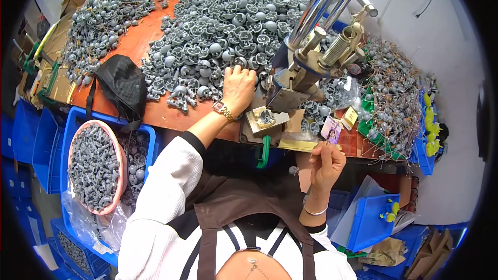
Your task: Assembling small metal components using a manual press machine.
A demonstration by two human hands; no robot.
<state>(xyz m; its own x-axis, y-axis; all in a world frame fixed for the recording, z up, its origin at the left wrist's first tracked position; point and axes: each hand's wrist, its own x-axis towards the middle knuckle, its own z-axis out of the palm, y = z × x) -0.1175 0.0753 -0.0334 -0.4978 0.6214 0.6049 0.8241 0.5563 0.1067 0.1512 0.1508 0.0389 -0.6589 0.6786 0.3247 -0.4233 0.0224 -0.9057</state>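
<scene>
My left hand (239,91), with a gold watch (223,110) at its wrist, reaches into the near edge of a large pile of grey plastic parts (233,21). Its fingers curl down among the parts, and what they grip is hidden. To the right, my right hand (327,165) is raised in front of the table edge, thumb and fingers pinched together. Anything between them is too small to name. Just beyond its fingertips is a small purple picture card (332,128). Between my hands stands a metal hand press (306,67), with a small metal fixture (266,118) at its base.
More grey parts with thin stems lie heaped at the far left (111,21) and on the right (397,98). A black mesh bag (122,88) hangs at the left edge, above a blue crate (66,150) holding a pink basin (124,163). A green clamp (264,153) juts below the table edge.
</scene>
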